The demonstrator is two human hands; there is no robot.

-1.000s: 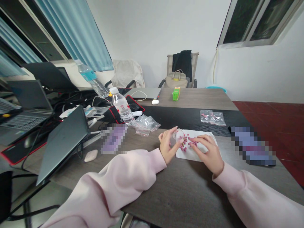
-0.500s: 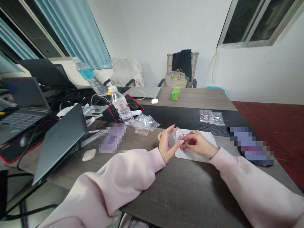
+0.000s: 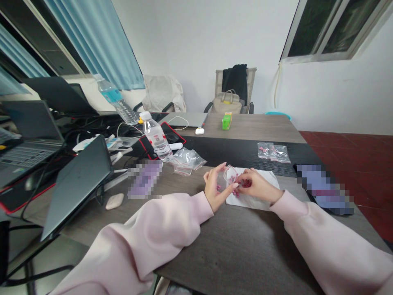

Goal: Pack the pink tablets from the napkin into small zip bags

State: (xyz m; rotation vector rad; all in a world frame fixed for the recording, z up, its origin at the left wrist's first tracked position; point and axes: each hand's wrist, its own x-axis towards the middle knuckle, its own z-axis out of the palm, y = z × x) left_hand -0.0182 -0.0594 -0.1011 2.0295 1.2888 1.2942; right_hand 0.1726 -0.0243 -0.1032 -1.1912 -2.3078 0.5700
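Note:
My left hand [image 3: 215, 187] grips a small clear plastic zip bag [image 3: 229, 175] between thumb and fingers, its mouth towards the right. Small pink beads [image 3: 218, 187] show in and around the bag. Close beside it, my right hand [image 3: 256, 186] has its fingers curled and pinched on small dark red beads [image 3: 245, 183]; how many it holds is hidden. Beneath both hands lies a white sheet of paper [image 3: 270, 176] with beads on it.
Two filled small bags [image 3: 273, 152] lie beyond the paper. A phone [image 3: 325, 188] is at right. To the left are several bags [image 3: 189, 159], a water bottle [image 3: 157, 137], a purple item [image 3: 145, 179], a white case [image 3: 114, 201] and a laptop [image 3: 80, 180].
My right hand's fingertips have drawn back slightly to the right, away from the bag's mouth. My left hand keeps the bag in nearly the same place.

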